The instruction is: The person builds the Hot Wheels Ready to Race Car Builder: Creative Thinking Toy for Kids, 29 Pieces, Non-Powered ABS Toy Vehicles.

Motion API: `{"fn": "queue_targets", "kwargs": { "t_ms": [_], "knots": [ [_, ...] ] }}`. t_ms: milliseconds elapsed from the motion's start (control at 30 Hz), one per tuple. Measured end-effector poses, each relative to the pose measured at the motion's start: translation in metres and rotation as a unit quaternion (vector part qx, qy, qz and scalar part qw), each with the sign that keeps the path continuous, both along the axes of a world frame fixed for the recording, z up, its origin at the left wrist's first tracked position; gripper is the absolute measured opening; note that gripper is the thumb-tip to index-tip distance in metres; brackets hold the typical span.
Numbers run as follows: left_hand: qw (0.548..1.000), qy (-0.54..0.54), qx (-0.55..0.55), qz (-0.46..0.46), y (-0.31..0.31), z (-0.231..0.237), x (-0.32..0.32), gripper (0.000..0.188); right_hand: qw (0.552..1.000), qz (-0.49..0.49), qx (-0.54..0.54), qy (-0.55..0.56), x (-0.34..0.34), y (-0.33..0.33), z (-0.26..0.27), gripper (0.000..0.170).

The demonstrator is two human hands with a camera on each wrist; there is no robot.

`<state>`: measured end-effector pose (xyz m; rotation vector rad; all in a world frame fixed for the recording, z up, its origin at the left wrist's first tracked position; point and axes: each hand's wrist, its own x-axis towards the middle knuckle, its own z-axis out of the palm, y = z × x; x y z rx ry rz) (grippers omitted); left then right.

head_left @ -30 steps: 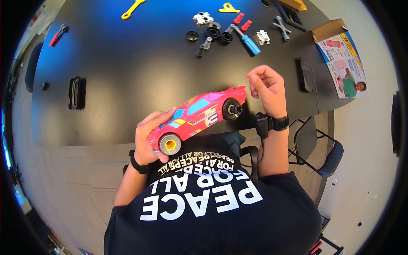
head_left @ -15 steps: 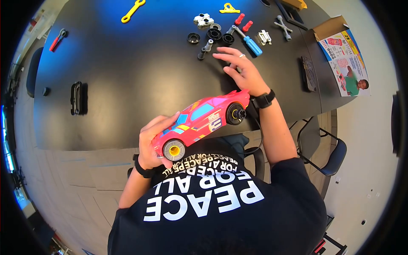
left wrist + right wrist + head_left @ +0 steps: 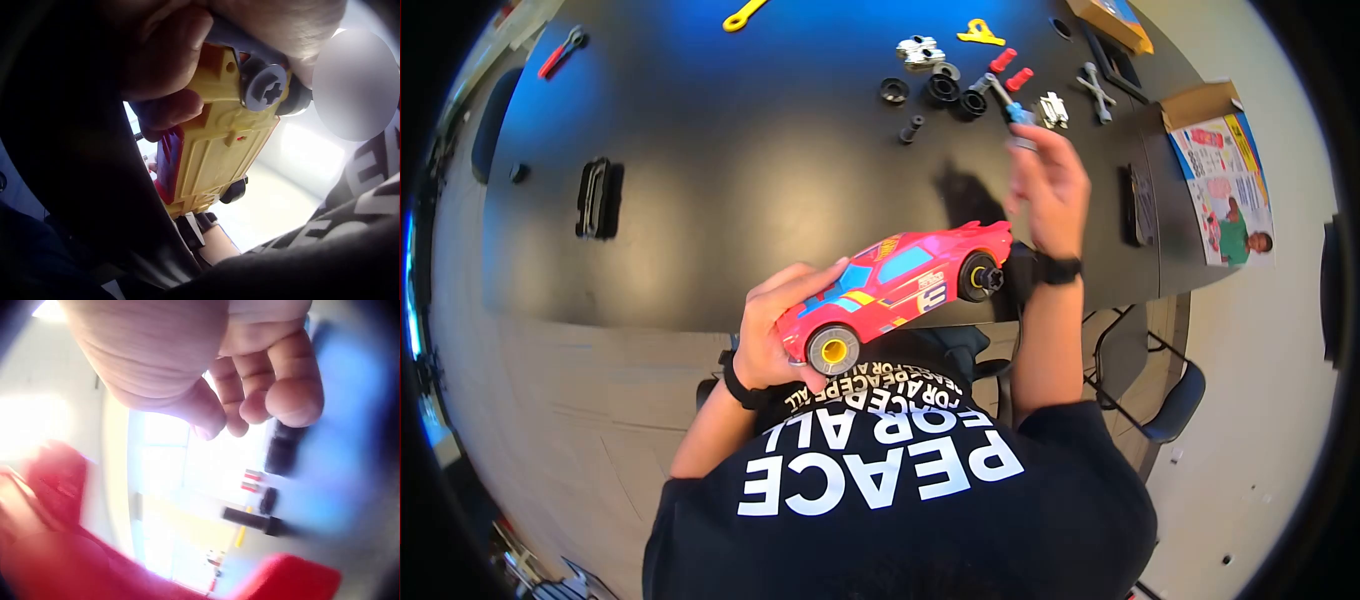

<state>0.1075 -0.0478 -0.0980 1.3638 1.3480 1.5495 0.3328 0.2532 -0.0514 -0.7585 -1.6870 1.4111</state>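
Observation:
My left hand [image 3: 775, 335] grips the front end of a red toy race car [image 3: 920, 265] with blue windows, held tilted near the table's front edge. Its front wheel [image 3: 833, 350] has a yellow hub; a dark bolt [image 3: 992, 279] sticks out of the rear wheel. The car's yellow underside [image 3: 212, 147] and a grey part with a cross-shaped hole [image 3: 265, 87] show in the left wrist view. Beyond the car's tail, my right hand [image 3: 1052, 195] pinches a small grey bolt [image 3: 1023, 144] at its fingertips, overlapping the blue screwdriver [image 3: 1016, 114]. A dark bolt [image 3: 912, 129] stands on the table.
Black wheels [image 3: 942, 90], a silver engine piece [image 3: 920, 52], red pegs [image 3: 1020, 79], a yellow clip [image 3: 980, 32] and a grey cross wrench [image 3: 1096, 92] lie farther back. A printed box [image 3: 1220, 180] stands at right, a black tray-like piece [image 3: 594, 198] at left.
My right hand reached toward the two bolts, took the grey one and drew back to the right with it. The car stays in my left hand, shifted slightly right.

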Motion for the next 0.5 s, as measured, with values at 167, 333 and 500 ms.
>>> {"fn": "queue_targets", "kwargs": {
  "t_ms": [167, 333, 500],
  "knots": [
    [1.0, 0.002, 0.012, 0.0, 0.0, 0.0, -0.001, 0.134, 0.96, 0.2, -0.085, 0.178, 0.033, -0.083, 0.054, 0.031],
    [1.0, 0.008, 0.006, -0.004, 0.001, 0.001, 0.001, 0.135, 0.928, 0.363, -0.078, -0.025, -0.002, -0.148, 0.086, 0.021],
    [1.0, 0.01, 0.017, 0.004, 0.0, -0.001, 0.002, 0.132, 0.915, 0.367, -0.163, -0.041, -0.012, -0.155, 0.086, 0.019]
  ]
}}
